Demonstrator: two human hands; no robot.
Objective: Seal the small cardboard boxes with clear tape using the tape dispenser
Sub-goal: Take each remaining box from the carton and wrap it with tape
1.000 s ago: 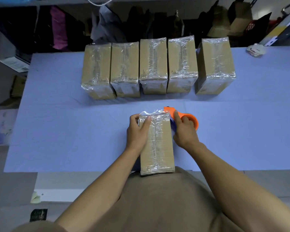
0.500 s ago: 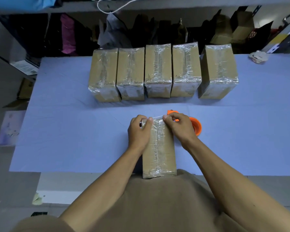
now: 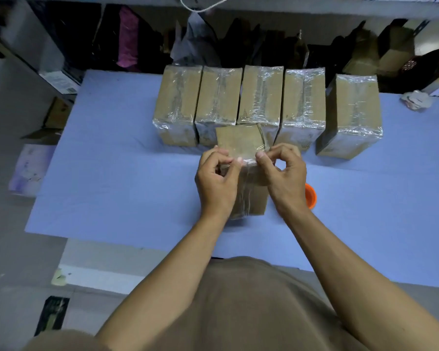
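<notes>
No writing is legible on the small brown cardboard box (image 3: 241,145), tilted up on the blue tabletop (image 3: 112,173) before five taped boxes (image 3: 261,102). Left hand (image 3: 217,183) and right hand (image 3: 284,178) pinch its wrinkled clear tape. The orange tape dispenser (image 3: 310,196) beside the box is mostly hidden behind the right wrist.

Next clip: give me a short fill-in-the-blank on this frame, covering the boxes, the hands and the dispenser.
1. Behind the box being worked on, ____ taped boxes stand in a row.
2. The orange tape dispenser lies on the table beside the ____ hand.
3. Both the left hand and the right hand pinch the ____ at the box's upper edge.

Missing words: five; right; tape
</notes>
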